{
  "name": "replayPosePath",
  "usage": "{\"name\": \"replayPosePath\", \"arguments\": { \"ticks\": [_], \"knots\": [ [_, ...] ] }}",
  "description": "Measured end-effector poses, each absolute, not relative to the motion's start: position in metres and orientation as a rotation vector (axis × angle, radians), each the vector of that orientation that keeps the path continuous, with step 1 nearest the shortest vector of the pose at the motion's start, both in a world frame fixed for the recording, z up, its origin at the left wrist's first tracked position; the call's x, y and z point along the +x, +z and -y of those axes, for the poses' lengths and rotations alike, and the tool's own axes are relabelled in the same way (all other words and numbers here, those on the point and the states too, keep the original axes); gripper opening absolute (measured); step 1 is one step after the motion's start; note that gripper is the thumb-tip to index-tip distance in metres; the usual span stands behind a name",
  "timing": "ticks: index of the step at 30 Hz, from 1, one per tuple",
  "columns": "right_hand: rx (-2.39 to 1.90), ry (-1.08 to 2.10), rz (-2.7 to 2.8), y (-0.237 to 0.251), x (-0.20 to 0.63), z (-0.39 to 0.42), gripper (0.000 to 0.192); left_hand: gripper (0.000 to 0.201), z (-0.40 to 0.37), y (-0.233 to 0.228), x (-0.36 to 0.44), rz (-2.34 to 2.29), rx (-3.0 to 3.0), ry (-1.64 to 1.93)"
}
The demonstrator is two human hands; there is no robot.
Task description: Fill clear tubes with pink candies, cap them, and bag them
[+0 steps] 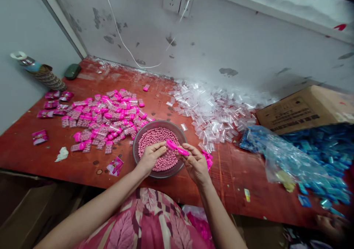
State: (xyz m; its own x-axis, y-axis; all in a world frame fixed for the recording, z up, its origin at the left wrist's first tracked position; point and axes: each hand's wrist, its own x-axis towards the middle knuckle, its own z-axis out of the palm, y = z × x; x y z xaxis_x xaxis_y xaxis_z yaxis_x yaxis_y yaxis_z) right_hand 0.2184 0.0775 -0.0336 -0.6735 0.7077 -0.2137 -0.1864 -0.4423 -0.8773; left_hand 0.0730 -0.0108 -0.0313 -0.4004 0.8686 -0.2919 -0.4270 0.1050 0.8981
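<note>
Mid-fill: left hand [151, 156] pinching beads [157, 138] over bowl [143, 129], right hand [195, 164] gripping pink tube [177, 148]. Next: feed beads into mouth.

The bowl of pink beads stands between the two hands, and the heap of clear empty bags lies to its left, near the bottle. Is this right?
Not quite. In the head view the bowl does stand between the left hand and right hand, but the heap of clear bags lies to its right. The pink filled packets are on the left.
</note>
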Motion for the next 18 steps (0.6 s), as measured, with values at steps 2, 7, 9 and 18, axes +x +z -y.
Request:
{"name": "replayPosePath", "arguments": {
  "ticks": [2, 7, 9, 18],
  "knots": [
    [-0.826, 2.180, 1.062, -0.038, 0.220, -0.076, 0.034, 0.023, 0.014, -0.035, 0.071, -1.415, 0.666, 1.485],
    [-0.865, 2.491, 0.979, -0.041, 0.215, -0.075, 0.037, 0.022, 0.017, -0.040, 0.075, -1.516, 0.975, 1.361],
    [-0.887, 2.626, 0.876, -0.042, 0.211, -0.072, 0.031, 0.023, 0.017, -0.042, 0.078, -1.510, 0.965, 1.347],
    [-1.027, 2.521, 0.540, -0.058, 0.182, -0.060, 0.024, 0.024, 0.012, -0.054, 0.076, -1.652, 0.944, 1.331]
  ]
}}
